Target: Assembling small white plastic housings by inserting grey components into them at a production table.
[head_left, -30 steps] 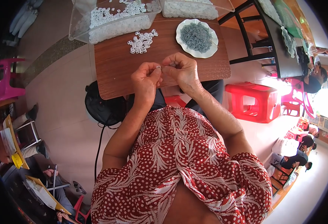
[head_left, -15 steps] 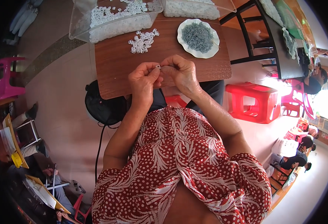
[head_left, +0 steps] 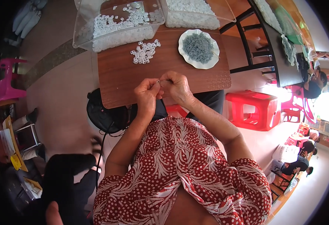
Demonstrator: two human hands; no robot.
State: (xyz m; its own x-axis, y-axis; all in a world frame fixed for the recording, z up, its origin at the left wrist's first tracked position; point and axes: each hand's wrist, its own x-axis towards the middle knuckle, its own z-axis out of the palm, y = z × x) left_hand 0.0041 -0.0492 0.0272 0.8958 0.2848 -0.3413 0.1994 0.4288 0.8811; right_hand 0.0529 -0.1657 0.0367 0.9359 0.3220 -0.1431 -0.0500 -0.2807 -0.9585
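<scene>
Over the near edge of the brown table, my left hand pinches a small white plastic piece with a hole between thumb and forefinger. My right hand meets it fingertip to fingertip, its thumb and forefinger closed at the piece; whatever they grip is too small to make out. Beyond my hands lies a loose pile of similar white pieces. To its right stands a white scalloped plate heaped with tiny grey pieces.
Two clear plastic bins, a left one and a right one, hold many white pieces at the table's far side. A red stool stands to the right, a black bag to the left. A person in dark clothes is close behind at lower left.
The view has tilted, so the table and hands sit lower in the picture. Both hands keep their pinch together. A person in dark clothes has come in at lower left.
</scene>
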